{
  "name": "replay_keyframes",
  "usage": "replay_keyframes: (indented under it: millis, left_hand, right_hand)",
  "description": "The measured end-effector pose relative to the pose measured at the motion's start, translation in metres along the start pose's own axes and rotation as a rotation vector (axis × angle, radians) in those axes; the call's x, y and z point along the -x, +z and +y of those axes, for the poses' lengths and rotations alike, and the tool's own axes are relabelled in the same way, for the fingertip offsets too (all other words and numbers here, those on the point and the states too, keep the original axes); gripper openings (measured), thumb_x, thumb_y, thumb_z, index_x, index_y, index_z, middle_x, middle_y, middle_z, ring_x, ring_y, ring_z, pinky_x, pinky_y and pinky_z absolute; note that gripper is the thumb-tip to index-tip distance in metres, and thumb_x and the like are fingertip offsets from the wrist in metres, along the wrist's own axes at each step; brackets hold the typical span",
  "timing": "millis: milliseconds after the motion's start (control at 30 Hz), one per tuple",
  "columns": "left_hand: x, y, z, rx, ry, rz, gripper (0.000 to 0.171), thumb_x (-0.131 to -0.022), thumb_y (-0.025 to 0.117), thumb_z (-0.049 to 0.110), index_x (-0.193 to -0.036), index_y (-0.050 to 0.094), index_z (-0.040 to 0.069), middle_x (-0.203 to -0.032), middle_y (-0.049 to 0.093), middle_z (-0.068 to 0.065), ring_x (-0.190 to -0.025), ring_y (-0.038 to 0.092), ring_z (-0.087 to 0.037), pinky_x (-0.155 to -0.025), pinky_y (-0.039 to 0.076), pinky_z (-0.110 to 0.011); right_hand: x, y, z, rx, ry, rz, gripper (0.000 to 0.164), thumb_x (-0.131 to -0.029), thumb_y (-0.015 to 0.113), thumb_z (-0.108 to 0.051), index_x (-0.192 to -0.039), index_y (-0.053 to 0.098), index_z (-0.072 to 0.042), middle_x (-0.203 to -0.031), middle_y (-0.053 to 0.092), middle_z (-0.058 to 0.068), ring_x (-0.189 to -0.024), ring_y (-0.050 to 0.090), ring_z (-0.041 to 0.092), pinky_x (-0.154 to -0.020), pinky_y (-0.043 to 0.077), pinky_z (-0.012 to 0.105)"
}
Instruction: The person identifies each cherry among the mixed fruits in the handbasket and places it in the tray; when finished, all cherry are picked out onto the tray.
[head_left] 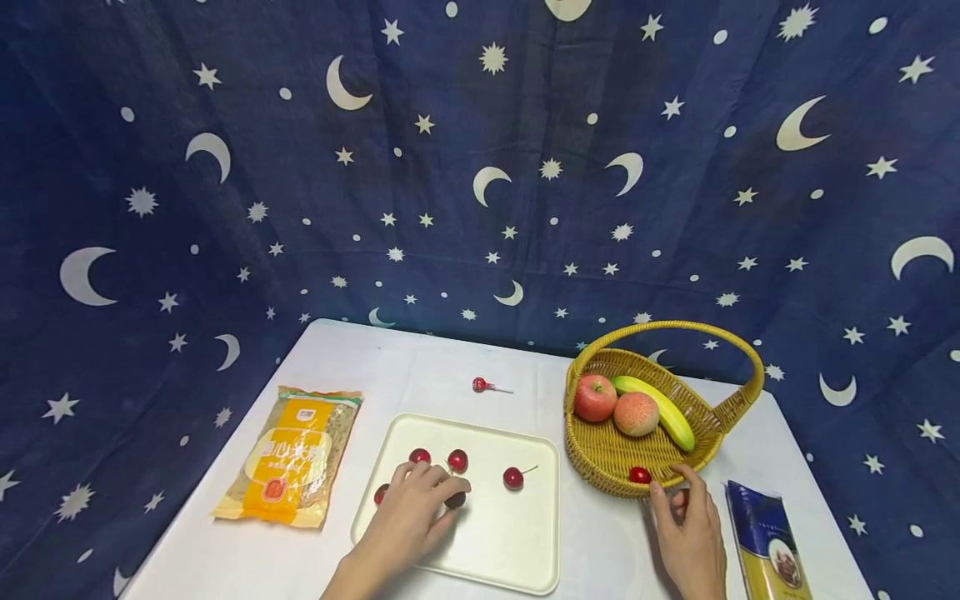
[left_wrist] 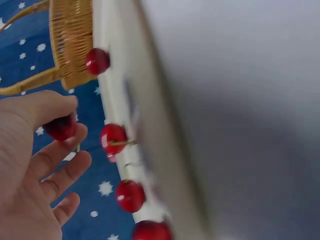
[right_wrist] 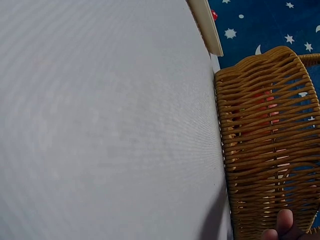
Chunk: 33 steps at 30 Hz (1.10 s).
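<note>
My left hand (head_left: 416, 508) pinches a dark cherry (left_wrist: 61, 128) between thumb and fingers over the cream tray (head_left: 495, 575). Around it on the tray lie several more cherries, among them one near the fingertips (head_left: 457, 461) and one with a stem farther right (head_left: 513, 478). At the front rim of the wicker basket (head_left: 600, 479), my right hand (head_left: 690, 529) holds the edge, its index finger over the rim and other fingers curled outside. Just inside that rim sits a red cherry (head_left: 640, 475). The basket also holds an apple (head_left: 595, 397), a peach (head_left: 637, 414) and a banana (head_left: 660, 408).
An orange-labelled food bag (head_left: 288, 458) lies left of the tray. Behind the tray is a red lollipop (head_left: 482, 384). To the right of the basket lies a blue and yellow packet (head_left: 768, 542). A starry dark-blue cloth (head_left: 450, 183) hangs behind the white table.
</note>
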<state>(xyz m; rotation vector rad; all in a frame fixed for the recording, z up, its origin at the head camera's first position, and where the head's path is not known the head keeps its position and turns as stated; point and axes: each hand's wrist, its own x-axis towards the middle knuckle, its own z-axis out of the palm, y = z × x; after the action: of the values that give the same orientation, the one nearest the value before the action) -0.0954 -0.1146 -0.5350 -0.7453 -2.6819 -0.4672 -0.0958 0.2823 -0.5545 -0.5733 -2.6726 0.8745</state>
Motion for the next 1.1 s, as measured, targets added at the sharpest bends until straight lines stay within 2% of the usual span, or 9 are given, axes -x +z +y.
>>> replay_keyframes:
  millis: [133,300,500,700,933,1100]
  left_hand:
    - [0.009,0.010,0.001,0.002,-0.007,-0.031,0.033,-0.081,0.090,0.029,-0.110,0.074,0.034,-0.100,0.071,0.018,-0.101,0.061,-0.007,-0.099,0.050,-0.048]
    - [0.013,0.015,0.001,0.025,-0.026,-0.065,0.032,-0.080,0.090,0.025,-0.107,0.077,0.035,-0.099,0.070,0.017,-0.098,0.060,-0.007,-0.100,0.048,-0.049]
    - [0.014,0.016,0.001,0.020,-0.015,-0.048,0.030,-0.081,0.090,0.023,-0.106,0.078,0.034,-0.098,0.068,0.015,-0.097,0.059,-0.008,-0.099,0.048,-0.049]
    - [0.013,0.015,0.002,0.023,-0.025,-0.058,0.037,-0.079,0.089,0.019,-0.111,0.077,0.033,-0.103,0.069,0.012,-0.098,0.059,-0.010,-0.098,0.048,-0.049]
    - [0.012,0.006,0.006,0.072,-0.076,-0.129,0.052,-0.078,0.090,0.026,-0.127,0.071,0.028,-0.119,0.068,0.006,-0.111,0.062,-0.017,-0.104,0.048,-0.053]
    - [0.005,0.000,0.007,0.071,-0.035,-0.080,0.058,-0.078,0.093,0.033,-0.130,0.067,0.027,-0.126,0.064,0.004,-0.119,0.062,-0.020,-0.107,0.048,-0.053]
  right_hand:
    - [0.001,0.000,0.000,0.002,-0.001,0.005,0.048,-0.109,0.057,-0.040,-0.148,0.048,-0.014,-0.101,0.051,0.006,-0.091,0.046,0.022,-0.073,0.033,0.032]
    - [0.000,0.000,0.001,0.003,0.010,0.003,0.049,-0.109,0.057,-0.041,-0.149,0.048,-0.014,-0.101,0.051,0.006,-0.091,0.045,0.022,-0.073,0.032,0.032]
    - [-0.001,0.001,0.001,-0.002,0.014,-0.012,0.050,-0.109,0.056,-0.042,-0.149,0.047,-0.015,-0.102,0.050,0.006,-0.092,0.044,0.021,-0.073,0.030,0.030]
    - [0.000,0.001,0.001,-0.006,0.019,-0.005,0.049,-0.109,0.057,-0.041,-0.149,0.048,-0.015,-0.102,0.050,0.006,-0.092,0.044,0.021,-0.073,0.030,0.029]
    - [0.000,0.001,0.001,0.000,0.027,-0.011,0.051,-0.109,0.056,-0.043,-0.150,0.047,-0.014,-0.103,0.050,0.006,-0.093,0.043,0.021,-0.074,0.030,0.031]
    - [0.000,0.001,0.001,-0.006,0.022,-0.010,0.050,-0.109,0.056,-0.043,-0.150,0.048,-0.015,-0.103,0.050,0.006,-0.093,0.044,0.021,-0.074,0.031,0.031]
